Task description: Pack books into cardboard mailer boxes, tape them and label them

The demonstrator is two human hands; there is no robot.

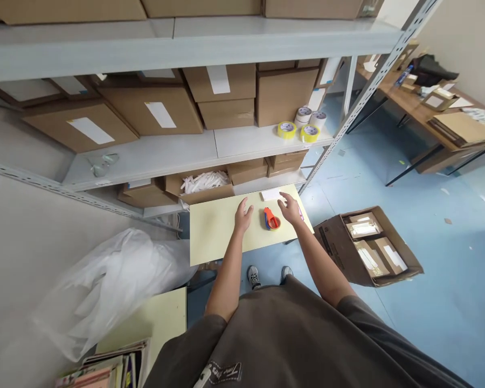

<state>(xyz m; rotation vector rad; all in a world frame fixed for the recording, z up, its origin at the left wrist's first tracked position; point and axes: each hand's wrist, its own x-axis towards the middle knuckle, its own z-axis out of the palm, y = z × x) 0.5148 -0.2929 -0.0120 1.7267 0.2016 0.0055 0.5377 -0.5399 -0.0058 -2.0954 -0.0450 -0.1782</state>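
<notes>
My left hand (243, 214) and my right hand (290, 208) hover or rest with fingers apart over a pale yellow tabletop (214, 234), holding nothing. Between them lies an orange and blue tape dispenser (272, 219), closer to my right hand. I cannot tell whether either hand touches it. A white sheet of paper (271, 194) lies at the far edge of the tabletop, just beyond my right fingertips.
Grey metal shelving (186, 153) with cardboard boxes (151, 110) and several tape rolls (298, 128) stands directly ahead. A white plastic bag (113, 291) lies to the left. An open cardboard box (367, 248) sits on the blue floor to the right.
</notes>
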